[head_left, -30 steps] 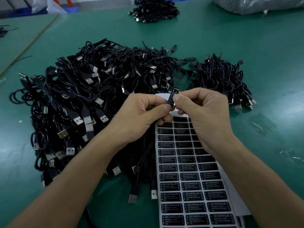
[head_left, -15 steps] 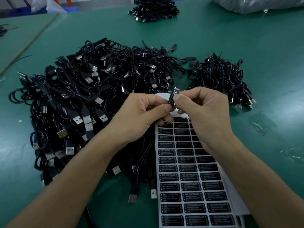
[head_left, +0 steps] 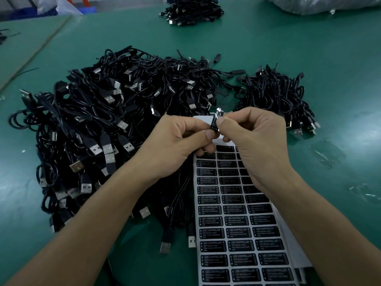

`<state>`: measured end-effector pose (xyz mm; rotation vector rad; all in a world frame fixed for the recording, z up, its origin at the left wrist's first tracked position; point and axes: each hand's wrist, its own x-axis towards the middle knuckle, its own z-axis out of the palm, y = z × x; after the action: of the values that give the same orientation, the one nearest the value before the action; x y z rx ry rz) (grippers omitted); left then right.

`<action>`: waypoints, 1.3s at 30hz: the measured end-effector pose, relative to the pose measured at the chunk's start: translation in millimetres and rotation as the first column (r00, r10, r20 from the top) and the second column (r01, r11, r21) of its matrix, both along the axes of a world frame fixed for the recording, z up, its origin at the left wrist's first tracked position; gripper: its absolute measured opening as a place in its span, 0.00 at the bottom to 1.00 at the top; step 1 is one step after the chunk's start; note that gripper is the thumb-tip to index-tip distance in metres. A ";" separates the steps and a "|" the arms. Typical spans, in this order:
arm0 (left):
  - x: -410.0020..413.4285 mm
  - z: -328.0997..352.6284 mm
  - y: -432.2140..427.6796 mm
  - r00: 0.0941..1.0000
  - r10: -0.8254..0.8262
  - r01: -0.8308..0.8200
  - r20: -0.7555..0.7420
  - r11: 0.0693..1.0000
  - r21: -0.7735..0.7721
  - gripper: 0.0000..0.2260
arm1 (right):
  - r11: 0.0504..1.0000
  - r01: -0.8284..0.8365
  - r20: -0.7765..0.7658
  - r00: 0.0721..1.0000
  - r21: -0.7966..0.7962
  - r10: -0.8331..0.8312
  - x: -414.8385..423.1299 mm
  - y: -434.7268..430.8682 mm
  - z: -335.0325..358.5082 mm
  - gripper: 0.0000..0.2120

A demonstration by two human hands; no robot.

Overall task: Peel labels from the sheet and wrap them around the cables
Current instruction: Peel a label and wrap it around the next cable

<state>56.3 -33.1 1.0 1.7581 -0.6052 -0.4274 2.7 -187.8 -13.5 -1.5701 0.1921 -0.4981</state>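
Above the top of the label sheet (head_left: 237,234), both hands meet around one black label (head_left: 215,120) on a small cable part. My left hand (head_left: 177,145) pinches its lower end between thumb and fingers. My right hand (head_left: 255,139) pinches its right side with thumb and forefinger. The label stands nearly upright, white print facing me. The sheet is white with rows of black "LED CONTROLLER" labels and runs toward me under my right forearm. The held cable (head_left: 181,195) trails down from below my left hand.
A big heap of black USB cables (head_left: 107,129) covers the green table (head_left: 340,83) to the left and behind my hands. A smaller bundle (head_left: 276,96) lies at the right, another pile (head_left: 191,11) far back. Plastic bags (head_left: 329,3) sit at the top right.
Almost nothing differs; both hands stay pinched on the label in the same spot, with only slight finger shifts.
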 end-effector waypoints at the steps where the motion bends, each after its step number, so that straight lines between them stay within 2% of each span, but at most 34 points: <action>1: -0.3 -0.2 -0.1 1.000 -0.001 0.001 0.001 1.000 -0.001 0.07 | 1.000 0.001 0.002 1.000 -0.004 -0.001 0.1 -0.1 -0.6 0.08; 10: -0.8 -1.4 0.9 1.000 -0.010 0.010 0.006 1.000 -0.001 0.06 | 0.999 0.040 -0.009 0.999 -0.028 -0.040 2.4 2.1 -4.3 0.04; 28: 0.6 -2.4 1.2 0.999 -0.033 0.033 0.020 0.999 -0.016 0.08 | 1.000 0.014 0.009 1.000 0.016 -0.014 1.0 4.1 -7.0 0.08; 33: 0.9 -2.4 2.4 1.000 -0.020 0.020 0.018 1.000 -0.002 0.07 | 0.991 0.015 -0.002 1.000 0.135 -0.015 1.6 2.7 -7.5 0.20; 39: 1.2 -3.3 2.0 1.000 0.015 -0.015 0.002 1.000 0.007 0.07 | 0.986 -0.063 -0.013 0.998 0.153 0.066 1.9 -0.3 -7.7 0.20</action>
<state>57.5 -31.1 -2.3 1.7689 -0.5924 -0.4184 4.6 -188.1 -21.2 -1.4273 0.1877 -0.4095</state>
